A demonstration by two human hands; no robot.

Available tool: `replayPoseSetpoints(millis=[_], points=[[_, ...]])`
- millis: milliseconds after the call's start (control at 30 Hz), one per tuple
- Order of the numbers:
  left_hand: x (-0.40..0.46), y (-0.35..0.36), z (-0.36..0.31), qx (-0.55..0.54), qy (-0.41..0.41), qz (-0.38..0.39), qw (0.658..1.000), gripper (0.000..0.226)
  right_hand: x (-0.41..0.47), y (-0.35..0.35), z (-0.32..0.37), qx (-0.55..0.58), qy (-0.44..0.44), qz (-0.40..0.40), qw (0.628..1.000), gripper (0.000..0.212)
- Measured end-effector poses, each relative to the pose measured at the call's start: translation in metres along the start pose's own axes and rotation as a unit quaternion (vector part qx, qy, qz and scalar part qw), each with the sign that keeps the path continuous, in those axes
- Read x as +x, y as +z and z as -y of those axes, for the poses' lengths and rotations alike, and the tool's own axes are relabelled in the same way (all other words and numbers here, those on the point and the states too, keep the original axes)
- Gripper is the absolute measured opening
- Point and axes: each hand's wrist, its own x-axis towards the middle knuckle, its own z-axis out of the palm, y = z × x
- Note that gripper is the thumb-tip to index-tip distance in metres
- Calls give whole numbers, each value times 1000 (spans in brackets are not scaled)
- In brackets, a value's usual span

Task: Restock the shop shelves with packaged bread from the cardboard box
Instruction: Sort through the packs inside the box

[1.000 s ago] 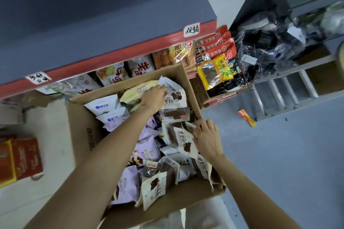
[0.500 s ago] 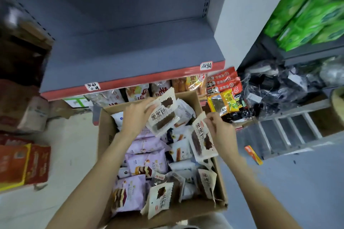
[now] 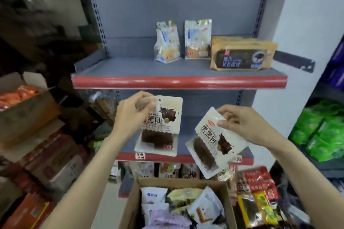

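Note:
My left hand (image 3: 130, 115) grips the top corner of a white pack of dark bread (image 3: 158, 132), held upright in front of the middle shelf. My right hand (image 3: 245, 124) pinches the top of a second, identical bread pack (image 3: 210, 145), which hangs tilted to the left. Both packs are in the air above the open cardboard box (image 3: 130, 204), which holds several white, purple and yellow packs. The upper shelf (image 3: 178, 81), with a red front edge, carries two upright white bread bags (image 3: 167, 42) and a flat tan pack (image 3: 242, 54) at its right.
Stacked cardboard cartons (image 3: 28, 113) stand at the left, one filled with orange goods. Green packets (image 3: 320, 128) fill a shelf at the right. Red and yellow snack packs (image 3: 258, 191) lie beside the box. More bread packs sit on the bottom shelf behind the box.
Both hands have lifted a bread pack each out of the box and raised them to shelf height. My view has tilted up from the box to the shelves.

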Motion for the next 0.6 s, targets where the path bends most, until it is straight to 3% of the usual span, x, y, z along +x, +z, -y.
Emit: replayPoseSetpoints(millis=[100,300,600], points=[[38,-29,-17,19,21,-60,998,8,32,-32,37,-155,-81,-129,976,21],[113,-67,-46,82,33,-119,989,14,113,-91,81,-157,-166,-299,926,19],[204,-49,-39,156,16,-159,975,15,225,-123,81,-66,-172,-291,939,15]])
